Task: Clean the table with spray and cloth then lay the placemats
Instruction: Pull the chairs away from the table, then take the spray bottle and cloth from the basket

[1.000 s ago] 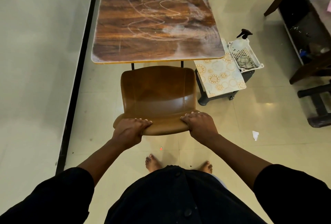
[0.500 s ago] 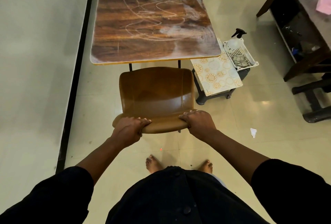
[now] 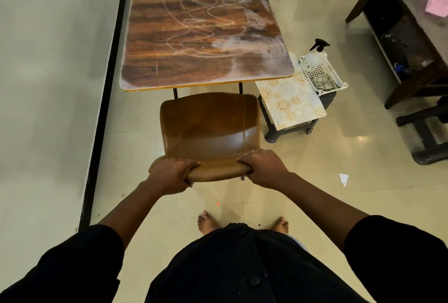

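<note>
Brown and glossy, the chair [image 3: 211,130] stood at the near end of the wood-grain counter [image 3: 203,26], which bore pale scribbles. The left hand [image 3: 169,175] and right hand [image 3: 263,168] each gripped its backrest top. Right of the counter, patterned placemats [image 3: 291,103] lay on a stool, beside a white basket [image 3: 338,77] holding the spray bottle [image 3: 315,57] and cloth [image 3: 324,82].

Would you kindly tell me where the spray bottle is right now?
In the head view, the spray bottle stands at the far end of the white basket, on the low stool right of the table.
</note>
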`<action>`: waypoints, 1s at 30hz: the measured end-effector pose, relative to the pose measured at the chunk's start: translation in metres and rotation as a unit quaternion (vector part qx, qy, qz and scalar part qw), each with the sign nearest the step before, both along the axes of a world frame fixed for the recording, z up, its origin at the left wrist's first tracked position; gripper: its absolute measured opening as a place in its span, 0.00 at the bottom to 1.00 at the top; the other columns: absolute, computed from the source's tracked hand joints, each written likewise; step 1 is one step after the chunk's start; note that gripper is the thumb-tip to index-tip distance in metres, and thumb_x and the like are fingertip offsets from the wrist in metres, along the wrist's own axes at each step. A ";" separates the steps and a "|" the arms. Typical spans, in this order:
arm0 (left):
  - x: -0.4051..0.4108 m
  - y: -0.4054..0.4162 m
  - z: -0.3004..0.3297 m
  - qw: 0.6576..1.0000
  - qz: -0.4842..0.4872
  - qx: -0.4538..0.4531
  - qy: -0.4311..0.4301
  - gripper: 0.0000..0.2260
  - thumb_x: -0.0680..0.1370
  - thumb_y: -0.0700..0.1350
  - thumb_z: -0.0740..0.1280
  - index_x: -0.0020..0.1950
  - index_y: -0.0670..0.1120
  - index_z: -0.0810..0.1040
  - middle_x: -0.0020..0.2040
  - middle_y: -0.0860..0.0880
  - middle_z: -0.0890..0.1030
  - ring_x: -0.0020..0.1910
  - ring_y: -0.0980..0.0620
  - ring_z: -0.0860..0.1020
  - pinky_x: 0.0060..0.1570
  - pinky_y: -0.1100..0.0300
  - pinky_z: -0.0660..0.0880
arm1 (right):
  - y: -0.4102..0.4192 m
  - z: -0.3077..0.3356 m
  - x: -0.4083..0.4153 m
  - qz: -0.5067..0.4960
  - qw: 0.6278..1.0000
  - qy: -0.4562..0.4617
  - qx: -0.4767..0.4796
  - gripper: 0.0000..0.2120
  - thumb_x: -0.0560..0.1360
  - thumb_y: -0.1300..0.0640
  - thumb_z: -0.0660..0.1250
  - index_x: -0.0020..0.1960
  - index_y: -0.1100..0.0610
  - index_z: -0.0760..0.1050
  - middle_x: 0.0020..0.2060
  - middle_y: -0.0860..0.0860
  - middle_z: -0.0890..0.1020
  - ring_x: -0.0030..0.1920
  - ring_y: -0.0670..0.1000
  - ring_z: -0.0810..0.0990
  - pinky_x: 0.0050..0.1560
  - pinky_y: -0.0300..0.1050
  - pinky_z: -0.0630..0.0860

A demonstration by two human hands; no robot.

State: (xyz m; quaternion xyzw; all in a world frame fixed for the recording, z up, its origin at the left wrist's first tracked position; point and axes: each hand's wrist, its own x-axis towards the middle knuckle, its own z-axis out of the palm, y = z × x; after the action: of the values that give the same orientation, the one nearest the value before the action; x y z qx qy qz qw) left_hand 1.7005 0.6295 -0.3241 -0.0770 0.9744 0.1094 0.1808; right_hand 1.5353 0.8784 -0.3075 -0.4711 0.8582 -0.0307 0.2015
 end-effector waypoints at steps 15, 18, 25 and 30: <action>-0.070 0.072 0.061 0.980 0.058 0.189 -0.036 0.23 0.82 0.50 0.75 0.77 0.54 0.79 0.73 0.50 0.81 0.70 0.48 0.80 0.66 0.50 0.78 | 0.077 0.025 -0.036 -0.132 0.955 -0.186 -0.192 0.14 0.79 0.49 0.69 0.62 0.50 0.84 0.56 0.47 0.87 0.53 0.47 0.85 0.55 0.50 0.81; -0.100 0.122 0.072 0.972 0.063 0.228 0.008 0.18 0.84 0.49 0.72 0.74 0.53 0.81 0.71 0.52 0.83 0.69 0.52 0.80 0.63 0.57 0.77 | 0.110 0.029 -0.057 -0.167 0.943 -0.200 -0.208 0.13 0.79 0.49 0.69 0.62 0.49 0.84 0.54 0.46 0.87 0.50 0.44 0.85 0.53 0.50 0.82; -0.166 0.223 0.075 0.945 0.116 0.299 0.062 0.13 0.85 0.45 0.70 0.70 0.49 0.84 0.66 0.50 0.86 0.62 0.51 0.84 0.64 0.47 0.82 | 0.198 0.037 -0.113 -0.257 0.914 -0.182 -0.255 0.09 0.80 0.54 0.70 0.59 0.51 0.84 0.51 0.45 0.87 0.47 0.42 0.84 0.53 0.41 0.80; -0.212 0.285 0.079 0.926 0.113 0.347 0.093 0.10 0.86 0.46 0.69 0.67 0.50 0.85 0.63 0.53 0.86 0.62 0.58 0.83 0.65 0.53 0.80 | 0.258 0.041 -0.152 -0.321 0.889 -0.164 -0.283 0.08 0.79 0.55 0.71 0.57 0.50 0.85 0.49 0.44 0.87 0.48 0.42 0.85 0.55 0.43 0.81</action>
State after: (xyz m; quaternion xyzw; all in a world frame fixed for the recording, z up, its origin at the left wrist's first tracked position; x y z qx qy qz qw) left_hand 1.4888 0.9146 -0.2447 -0.1081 0.8729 0.4670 0.0908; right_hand 1.3828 1.1359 -0.2665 -0.1950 0.8721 -0.4124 0.1769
